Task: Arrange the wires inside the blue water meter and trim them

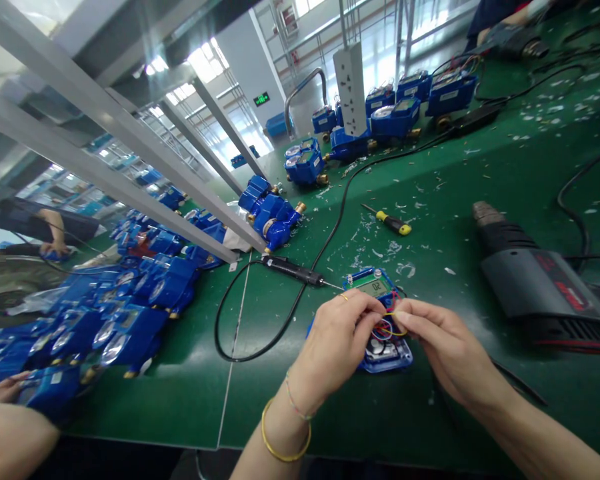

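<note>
A blue water meter (387,362) lies on the green bench with its housing uncovered, showing a small digital display (377,287) and a bundle of thin coloured wires (383,329). Over its left side, my left hand (337,337) is closed, thumb and forefinger pinching at the wires. From the right, my right hand (443,340) pinches a thin yellow wire (400,315) between thumb and forefinger. Both sets of fingertips are close together above the meter. The far ends of the wires are hidden by my fingers.
A black corded electric screwdriver (295,271) lies behind my left hand. A yellow-black screwdriver (393,222) and a heat gun (540,287) lie farther right. Blue meters (135,320) crowd the left, near another person's arm (15,427). Metal posts (180,193) and a power strip (351,90) stand behind.
</note>
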{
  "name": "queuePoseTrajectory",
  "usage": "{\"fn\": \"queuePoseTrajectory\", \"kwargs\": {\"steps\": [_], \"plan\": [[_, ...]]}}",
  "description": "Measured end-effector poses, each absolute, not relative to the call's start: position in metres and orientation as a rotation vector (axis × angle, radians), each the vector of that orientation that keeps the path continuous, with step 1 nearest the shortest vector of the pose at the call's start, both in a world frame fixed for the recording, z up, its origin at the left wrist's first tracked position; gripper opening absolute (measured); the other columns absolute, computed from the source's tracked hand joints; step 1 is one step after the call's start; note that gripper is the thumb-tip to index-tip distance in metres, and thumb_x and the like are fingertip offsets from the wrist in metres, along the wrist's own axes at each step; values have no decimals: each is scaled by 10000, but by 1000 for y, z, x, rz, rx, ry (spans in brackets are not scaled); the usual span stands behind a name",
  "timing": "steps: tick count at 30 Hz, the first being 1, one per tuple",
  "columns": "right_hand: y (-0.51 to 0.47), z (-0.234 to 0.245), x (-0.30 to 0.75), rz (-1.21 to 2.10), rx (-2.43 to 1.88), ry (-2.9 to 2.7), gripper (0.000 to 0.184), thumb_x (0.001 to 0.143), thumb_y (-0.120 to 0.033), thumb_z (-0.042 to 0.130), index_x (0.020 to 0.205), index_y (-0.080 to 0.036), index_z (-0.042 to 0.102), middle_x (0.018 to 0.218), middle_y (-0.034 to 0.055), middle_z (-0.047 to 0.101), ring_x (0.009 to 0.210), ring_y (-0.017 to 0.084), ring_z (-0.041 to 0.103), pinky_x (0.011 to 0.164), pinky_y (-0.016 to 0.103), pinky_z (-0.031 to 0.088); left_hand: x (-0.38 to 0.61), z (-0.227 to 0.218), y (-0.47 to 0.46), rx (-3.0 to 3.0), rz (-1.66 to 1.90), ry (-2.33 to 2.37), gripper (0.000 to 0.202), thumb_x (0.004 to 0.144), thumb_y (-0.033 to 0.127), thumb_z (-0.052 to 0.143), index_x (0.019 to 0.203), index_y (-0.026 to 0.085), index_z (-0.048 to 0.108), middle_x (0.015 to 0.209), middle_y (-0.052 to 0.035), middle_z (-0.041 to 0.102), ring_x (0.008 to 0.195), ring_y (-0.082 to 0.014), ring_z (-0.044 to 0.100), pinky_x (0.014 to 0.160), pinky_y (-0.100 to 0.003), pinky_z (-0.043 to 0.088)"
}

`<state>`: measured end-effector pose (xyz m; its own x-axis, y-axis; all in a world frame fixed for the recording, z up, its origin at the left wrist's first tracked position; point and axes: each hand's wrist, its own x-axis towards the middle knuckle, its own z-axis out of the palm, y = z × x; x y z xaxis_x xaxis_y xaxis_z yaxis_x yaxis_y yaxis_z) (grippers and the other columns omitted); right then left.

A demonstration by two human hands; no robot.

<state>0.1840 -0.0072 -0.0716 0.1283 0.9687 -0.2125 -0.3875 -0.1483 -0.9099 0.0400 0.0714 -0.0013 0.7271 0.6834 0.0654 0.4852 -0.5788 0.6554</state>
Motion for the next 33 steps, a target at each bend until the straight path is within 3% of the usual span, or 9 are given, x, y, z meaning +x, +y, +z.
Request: {"fn": "queuePoseTrajectory", "kwargs": {"steps": [17, 22, 28, 33], "plan": [[-5, -70, 185, 1346, -1151, -736, 397, 871, -509, 594, 682, -173, 498, 678, -12, 414, 660, 123, 367, 608, 244, 358, 45, -2, 71, 2275, 462, 953, 106, 926, 142, 586, 847, 176, 648, 816, -2, 697, 765, -140, 639, 726, -244, 451], [-4, -69, 183, 1316, -1177, -735, 395, 856, -513, 597, 675, -176, 500, 671, -9, 419, 652, 126, 378, 603, 247, 373, 43, -2, 67, 2279, 425, 959, 79, 852, 111, 667, 891, 179, 652, 808, 7, 667, 725, -135, 608, 704, -244, 465], [-7, -64, 183, 1206, -1279, -861, 405, 870, -521, 591, 670, -172, 541, 646, -2, 492, 625, 124, 446, 575, 236, 394, 44, -5, 65, 2304, 562, 972, 66, 851, 111, 661, 826, 171, 673, 773, -1, 677, 716, -131, 627, 690, -232, 475], [-10, -57, 182, 751, -1464, -1182, 229, 930, -360, 550, 839, -192, 677, 737, 9, 679, 614, 130, 601, 559, 229, 432, 44, -5, 64, 2304, 642, 944, 101, 833, 83, 658, 828, 172, 706, 796, -11, 722, 757, -137, 669, 719, -227, 500]]}}
